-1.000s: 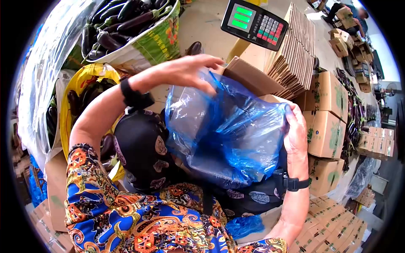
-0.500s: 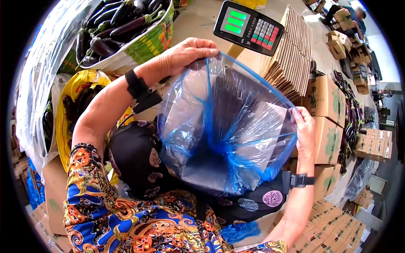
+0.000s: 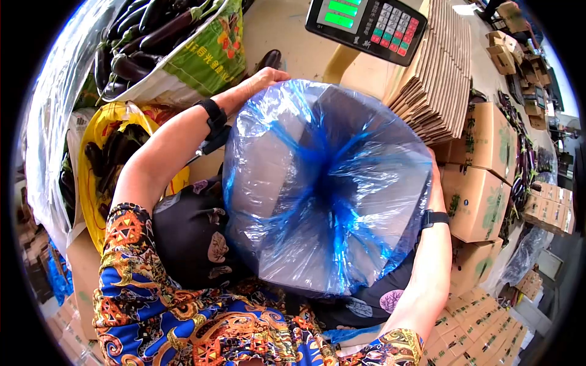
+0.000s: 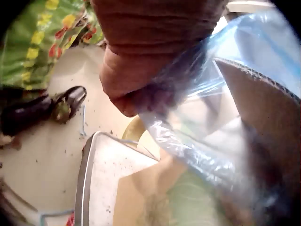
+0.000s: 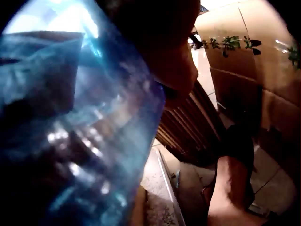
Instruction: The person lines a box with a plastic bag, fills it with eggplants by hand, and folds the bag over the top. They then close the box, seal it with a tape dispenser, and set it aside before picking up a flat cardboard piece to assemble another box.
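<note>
A thin blue plastic bag (image 3: 281, 183) is spread over an open cardboard box, whose flaps (image 4: 263, 103) show through it. The bag's middle sinks into a dark blue hollow. My left hand (image 3: 268, 78) grips the bag at its far left; the left wrist view shows plastic at the curled fingers of that hand (image 4: 150, 52). At the right side, my right hand (image 3: 434, 174) holds the bag's edge, mostly hidden behind the film. In the right wrist view this hand (image 5: 174, 61) is dark against the blue plastic. The box stands between the person's knees.
A sack of eggplants (image 3: 201, 61) and a yellow bag (image 3: 91, 183) of eggplants stand at left. A scale display (image 3: 366, 24) rises at the far side, beside stacked flat cartons (image 3: 433, 79). Printed boxes (image 3: 476, 201) are piled at right. One eggplant (image 3: 268, 60) lies on the floor.
The bag went from bunched folds to a wide spread over the box and its flaps. My left hand moved out to the far left edge, and my right hand slid lower behind the film.
</note>
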`<move>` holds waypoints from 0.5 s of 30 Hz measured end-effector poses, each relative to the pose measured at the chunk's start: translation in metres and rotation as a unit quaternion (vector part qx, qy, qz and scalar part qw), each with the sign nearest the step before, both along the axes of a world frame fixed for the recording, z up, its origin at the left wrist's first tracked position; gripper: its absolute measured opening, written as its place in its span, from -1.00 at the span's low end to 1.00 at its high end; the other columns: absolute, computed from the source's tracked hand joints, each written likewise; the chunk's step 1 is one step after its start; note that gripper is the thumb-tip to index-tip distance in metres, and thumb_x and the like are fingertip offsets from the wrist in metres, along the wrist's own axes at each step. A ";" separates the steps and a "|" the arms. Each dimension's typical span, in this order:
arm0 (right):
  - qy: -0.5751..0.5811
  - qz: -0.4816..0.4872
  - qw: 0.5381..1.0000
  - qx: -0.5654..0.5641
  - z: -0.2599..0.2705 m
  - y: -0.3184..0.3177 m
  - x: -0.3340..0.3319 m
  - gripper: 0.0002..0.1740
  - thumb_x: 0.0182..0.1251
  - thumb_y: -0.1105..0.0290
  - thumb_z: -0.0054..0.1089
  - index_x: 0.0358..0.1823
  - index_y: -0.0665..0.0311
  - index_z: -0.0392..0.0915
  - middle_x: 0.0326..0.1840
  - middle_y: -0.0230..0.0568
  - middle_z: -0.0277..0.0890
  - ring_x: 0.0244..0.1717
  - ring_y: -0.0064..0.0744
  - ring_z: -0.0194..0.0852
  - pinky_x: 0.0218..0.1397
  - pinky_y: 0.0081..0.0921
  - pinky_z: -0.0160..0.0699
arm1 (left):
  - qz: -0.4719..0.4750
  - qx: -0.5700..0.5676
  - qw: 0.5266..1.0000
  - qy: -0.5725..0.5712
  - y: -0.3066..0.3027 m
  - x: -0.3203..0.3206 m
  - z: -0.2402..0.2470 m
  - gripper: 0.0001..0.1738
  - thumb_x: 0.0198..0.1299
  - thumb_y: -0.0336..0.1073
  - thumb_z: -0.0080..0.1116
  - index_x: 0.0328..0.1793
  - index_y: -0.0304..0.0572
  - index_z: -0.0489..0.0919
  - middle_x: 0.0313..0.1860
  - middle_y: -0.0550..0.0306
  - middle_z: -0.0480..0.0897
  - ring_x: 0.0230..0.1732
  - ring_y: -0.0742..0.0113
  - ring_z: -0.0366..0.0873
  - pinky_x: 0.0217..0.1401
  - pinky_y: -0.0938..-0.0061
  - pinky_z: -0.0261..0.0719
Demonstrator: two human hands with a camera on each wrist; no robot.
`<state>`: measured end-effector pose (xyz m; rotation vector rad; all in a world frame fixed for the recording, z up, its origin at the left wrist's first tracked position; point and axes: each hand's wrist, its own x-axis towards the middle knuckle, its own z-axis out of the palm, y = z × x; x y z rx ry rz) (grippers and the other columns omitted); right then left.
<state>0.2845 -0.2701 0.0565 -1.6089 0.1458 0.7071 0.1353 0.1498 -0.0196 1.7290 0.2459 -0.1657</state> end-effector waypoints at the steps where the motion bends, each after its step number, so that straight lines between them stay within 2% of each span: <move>1: 0.097 -0.086 0.991 -0.016 0.031 0.014 -0.031 -0.41 0.55 -0.03 -0.06 0.38 0.23 0.41 0.27 -0.24 0.47 0.24 -0.35 0.39 0.31 -0.48 0.38 | 0.008 -0.095 0.995 0.017 -0.001 -0.011 0.005 -0.56 0.35 -0.11 0.23 0.13 -0.35 0.62 -0.11 0.16 0.70 -0.04 0.46 0.58 0.10 0.48 0.55; 2: 0.110 -0.037 0.993 -0.001 0.014 -0.003 -0.030 -0.38 0.55 -0.08 -0.07 0.39 0.24 0.40 0.29 -0.23 0.47 0.22 -0.34 0.41 0.32 -0.49 0.37 | 0.021 -0.192 0.981 -0.003 -0.004 -0.029 0.016 -0.34 0.32 0.10 0.22 0.27 -0.36 0.53 0.07 0.13 0.64 0.08 0.47 0.54 0.15 0.54 0.53; 3: 0.128 -0.036 0.991 0.010 0.012 -0.012 -0.031 -0.38 0.55 -0.08 -0.07 0.38 0.25 0.40 0.28 -0.23 0.47 0.22 -0.36 0.40 0.31 -0.50 0.38 | -0.025 -0.076 0.996 -0.047 0.000 -0.029 0.020 -0.33 0.34 0.13 0.18 0.27 -0.35 0.52 0.11 0.09 0.62 0.11 0.43 0.54 0.16 0.51 0.54; 4: 0.142 -0.037 0.989 0.022 0.012 -0.019 -0.031 -0.38 0.56 -0.08 -0.07 0.37 0.27 0.40 0.27 -0.23 0.47 0.22 -0.39 0.39 0.30 -0.50 0.39 | 0.024 -0.033 0.999 0.004 0.001 -0.029 0.024 -0.34 0.38 0.16 0.10 0.26 -0.33 0.52 0.15 0.05 0.60 0.14 0.38 0.54 0.17 0.49 0.54; 5: 0.014 0.008 0.999 -0.034 0.022 -0.016 -0.027 -0.47 0.56 0.00 -0.03 0.21 0.30 0.53 0.13 -0.24 0.58 0.09 -0.44 0.47 0.17 -0.48 0.47 | 0.072 0.003 0.996 0.058 0.000 -0.028 0.035 -0.35 0.42 0.18 0.03 0.25 -0.30 0.53 0.19 0.01 0.58 0.17 0.32 0.53 0.17 0.46 0.54; 6: -0.094 0.134 0.977 -0.138 0.011 -0.018 0.008 -0.59 0.54 0.09 0.00 0.04 0.27 0.63 -0.11 -0.29 0.66 -0.10 -0.49 0.53 0.01 -0.49 0.51 | 0.065 0.023 0.997 0.045 0.012 -0.032 0.036 -0.34 0.44 0.21 -0.03 0.29 -0.25 0.50 0.25 0.00 0.54 0.22 0.26 0.51 0.23 0.40 0.51; 7: -0.357 0.244 0.806 -0.403 0.011 -0.038 0.023 -0.64 0.53 0.15 0.01 -0.06 0.26 0.68 -0.26 -0.31 0.67 -0.22 -0.48 0.56 -0.12 -0.51 0.51 | 0.126 -0.017 0.992 0.023 0.019 -0.039 0.036 -0.32 0.40 0.25 0.01 0.27 -0.23 0.51 0.18 0.02 0.56 0.16 0.30 0.52 0.19 0.40 0.50; 8: -0.377 0.183 0.806 -0.417 0.025 -0.040 0.020 -0.59 0.52 0.07 0.03 0.03 0.26 0.63 -0.25 -0.31 0.68 -0.26 -0.41 0.63 -0.14 -0.43 0.57 | 0.187 -0.056 0.981 -0.001 0.023 -0.044 0.040 -0.30 0.36 0.28 0.04 0.25 -0.21 0.52 0.11 0.04 0.58 0.09 0.33 0.52 0.16 0.40 0.50; 9: -0.337 0.154 0.840 -0.395 0.050 -0.034 0.008 -0.56 0.50 0.04 0.06 0.08 0.26 0.61 -0.15 -0.26 0.68 -0.17 -0.41 0.63 -0.12 -0.42 0.58 | 0.177 -0.034 0.984 -0.005 0.019 -0.053 0.056 -0.21 0.31 0.36 0.02 0.32 -0.19 0.48 0.18 0.01 0.55 0.18 0.31 0.47 0.26 0.28 0.44; 10: -0.297 0.123 0.871 -0.373 0.075 -0.023 -0.010 -0.52 0.48 0.02 0.09 0.14 0.27 0.59 -0.05 -0.20 0.68 -0.09 -0.40 0.64 -0.09 -0.41 0.58 | 0.140 -0.039 0.989 0.003 0.015 -0.062 0.071 -0.15 0.27 0.40 0.04 0.39 -0.17 0.43 0.28 -0.07 0.51 0.28 0.21 0.45 0.33 0.25 0.41; 11: -0.275 0.148 0.884 -0.349 0.093 -0.012 -0.029 -0.49 0.46 -0.01 0.13 0.15 0.28 0.58 0.08 -0.14 0.64 0.03 -0.37 0.60 0.01 -0.39 0.58 | 0.088 -0.006 0.996 0.005 0.012 -0.070 0.076 -0.11 0.27 0.41 0.04 0.42 -0.20 0.40 0.32 -0.10 0.48 0.33 0.18 0.42 0.37 0.23 0.38; 12: -0.274 0.215 0.868 -0.355 0.091 -0.012 -0.040 -0.37 0.37 -0.03 0.23 0.29 0.26 0.48 0.13 -0.06 0.62 0.11 -0.24 0.60 0.14 -0.37 0.55 | 0.037 0.025 0.999 0.006 0.008 -0.077 0.079 -0.06 0.26 0.43 0.04 0.46 -0.23 0.38 0.36 -0.13 0.45 0.38 0.14 0.39 0.41 0.22 0.36; 13: -0.276 0.261 0.853 -0.357 0.085 -0.006 -0.053 -0.23 0.32 -0.04 0.27 0.40 0.29 0.32 0.17 0.04 0.58 0.18 -0.13 0.56 0.21 -0.35 0.51 | -0.018 0.041 0.999 0.007 -0.002 -0.079 0.087 -0.01 0.25 0.38 0.11 0.54 -0.27 0.26 0.43 -0.20 0.37 0.46 0.08 0.31 0.49 0.21 0.27; 14: -0.278 0.306 0.837 -0.359 0.075 -0.002 -0.065 -0.07 0.28 -0.06 0.31 0.51 0.32 0.16 0.22 0.15 0.54 0.25 -0.02 0.53 0.28 -0.32 0.47 | -0.041 0.035 0.998 -0.011 -0.018 -0.085 0.094 -0.01 0.27 0.19 0.22 0.61 -0.27 0.10 0.46 -0.26 0.33 0.49 0.04 0.26 0.54 0.26 0.18; 15: -0.258 0.296 0.835 -0.385 0.062 -0.002 -0.070 0.05 0.25 -0.04 0.34 0.55 0.39 -0.05 0.24 0.27 0.49 0.28 0.06 0.49 0.32 -0.30 0.44 | -0.053 0.081 0.995 -0.024 -0.023 -0.085 0.088 -0.01 0.28 0.08 0.25 0.63 -0.27 0.02 0.49 -0.28 0.29 0.51 0.04 0.22 0.56 0.30 0.15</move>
